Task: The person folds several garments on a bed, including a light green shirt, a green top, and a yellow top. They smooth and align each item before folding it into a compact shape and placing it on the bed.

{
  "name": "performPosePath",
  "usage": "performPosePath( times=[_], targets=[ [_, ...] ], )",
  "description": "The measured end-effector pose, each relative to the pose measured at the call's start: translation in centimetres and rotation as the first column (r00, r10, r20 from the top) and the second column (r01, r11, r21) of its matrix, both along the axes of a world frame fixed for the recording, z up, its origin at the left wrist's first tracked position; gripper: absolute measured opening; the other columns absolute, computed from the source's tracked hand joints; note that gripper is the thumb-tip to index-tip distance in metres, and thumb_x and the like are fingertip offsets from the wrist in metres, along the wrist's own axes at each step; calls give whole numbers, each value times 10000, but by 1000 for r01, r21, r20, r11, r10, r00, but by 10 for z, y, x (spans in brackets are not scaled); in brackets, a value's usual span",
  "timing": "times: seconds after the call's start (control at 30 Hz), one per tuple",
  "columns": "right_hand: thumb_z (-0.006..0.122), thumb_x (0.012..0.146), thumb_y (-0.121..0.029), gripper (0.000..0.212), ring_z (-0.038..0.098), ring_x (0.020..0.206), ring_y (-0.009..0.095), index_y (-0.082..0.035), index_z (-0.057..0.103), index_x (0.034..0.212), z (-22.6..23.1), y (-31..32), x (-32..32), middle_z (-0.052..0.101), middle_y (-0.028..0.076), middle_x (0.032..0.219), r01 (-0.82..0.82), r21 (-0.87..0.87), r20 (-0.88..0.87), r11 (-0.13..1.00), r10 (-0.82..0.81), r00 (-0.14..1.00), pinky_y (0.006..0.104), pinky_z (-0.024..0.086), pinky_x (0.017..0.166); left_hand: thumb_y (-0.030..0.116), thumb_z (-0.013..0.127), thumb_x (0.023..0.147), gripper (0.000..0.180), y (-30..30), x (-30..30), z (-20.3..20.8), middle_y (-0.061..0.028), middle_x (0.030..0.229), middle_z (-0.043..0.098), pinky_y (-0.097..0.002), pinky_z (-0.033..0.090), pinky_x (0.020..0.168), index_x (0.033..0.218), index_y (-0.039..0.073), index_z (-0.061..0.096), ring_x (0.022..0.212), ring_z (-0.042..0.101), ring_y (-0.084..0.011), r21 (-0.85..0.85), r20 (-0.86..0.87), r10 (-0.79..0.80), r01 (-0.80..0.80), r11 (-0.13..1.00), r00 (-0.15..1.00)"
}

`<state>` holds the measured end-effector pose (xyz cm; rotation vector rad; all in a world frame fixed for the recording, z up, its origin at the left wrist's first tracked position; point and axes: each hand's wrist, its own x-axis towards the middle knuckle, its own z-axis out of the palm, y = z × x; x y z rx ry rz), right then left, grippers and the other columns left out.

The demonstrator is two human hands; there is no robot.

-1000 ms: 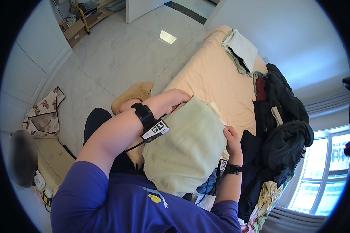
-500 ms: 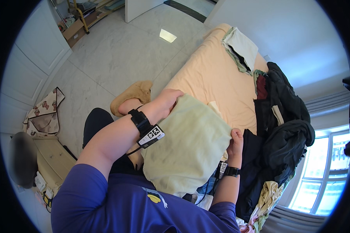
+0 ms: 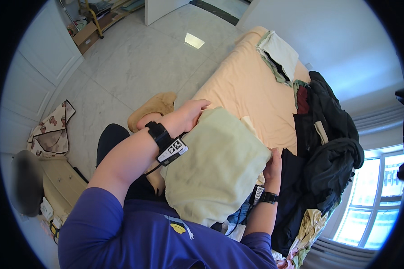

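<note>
A pale green cloth (image 3: 217,163) lies spread over my lap, its surface lightly creased. Whether it is a garment I cannot tell. My left hand (image 3: 194,113) is at its far left corner, fingers curled round the edge and partly hidden by the cloth. At the right edge, my right hand (image 3: 272,167) pinches the cloth, with the fingertips partly behind it. Under the cloth's near right side, some blue and white fabric (image 3: 239,231) shows beside my shirt.
The bed (image 3: 238,76) has a peach sheet. A folded stack of clothes (image 3: 278,54) sits at its far end. Dark clothes (image 3: 330,134) are heaped on the right, with a tan garment (image 3: 312,226) nearer me. A patterned cloth bag (image 3: 54,132) and a beige cabinet (image 3: 63,184) stand left.
My left hand has shifted slightly left and its wrist has turned. The cloth's far edge has rounded and drawn in a little. My right hand has turned slightly at its edge.
</note>
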<state>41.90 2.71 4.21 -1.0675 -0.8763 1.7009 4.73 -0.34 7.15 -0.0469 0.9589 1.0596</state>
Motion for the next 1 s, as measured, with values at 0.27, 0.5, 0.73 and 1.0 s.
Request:
performPosePath(
  times=[0.27, 0.5, 0.73, 1.0],
  targets=[
    [570, 927, -141, 139, 624, 869, 166, -10, 616, 924, -2, 1, 15, 656, 89, 982, -34, 110, -95, 993, 45, 994, 288, 504, 786, 112, 597, 880, 203, 25, 6, 5, -104, 896, 607, -320, 534, 668, 1071, 68, 541, 789, 622, -184, 303, -540, 103, 79, 950, 835],
    [535, 954, -226, 234, 624, 926, 190, -31, 575, 1076, -11, -1, 6, 646, 93, 1053, 48, 82, 42, 996, -52, 998, 325, 509, 799, 215, 642, 880, 183, 25, 13, -16, -75, 843, 599, -261, 453, 603, 948, 67, 559, 717, 565, -147, 324, -321, 276, -169, 931, 906],
    [513, 950, -364, 490, 577, 1106, 258, -22, 475, 1298, 13, -34, -24, 584, 125, 1233, -79, -336, -81, 939, 54, 995, 389, 469, 952, 528, 470, 931, 538, 8, 0, -30, -40, 1092, 613, -290, 489, 797, 1167, 57, 577, 945, 592, -133, 124, -315, -437, 493, 861, 843],
    [640, 843, -118, 503, 602, 1051, 269, 7, 458, 1295, 49, -65, -37, 572, 152, 1221, -58, -219, 43, 974, 69, 997, 371, 505, 897, 259, 695, 836, 312, 6, 3, 1, -41, 993, 624, -271, 463, 833, 1057, 67, 587, 929, 588, -154, 390, -238, -242, 321, 863, 941]
  ],
)
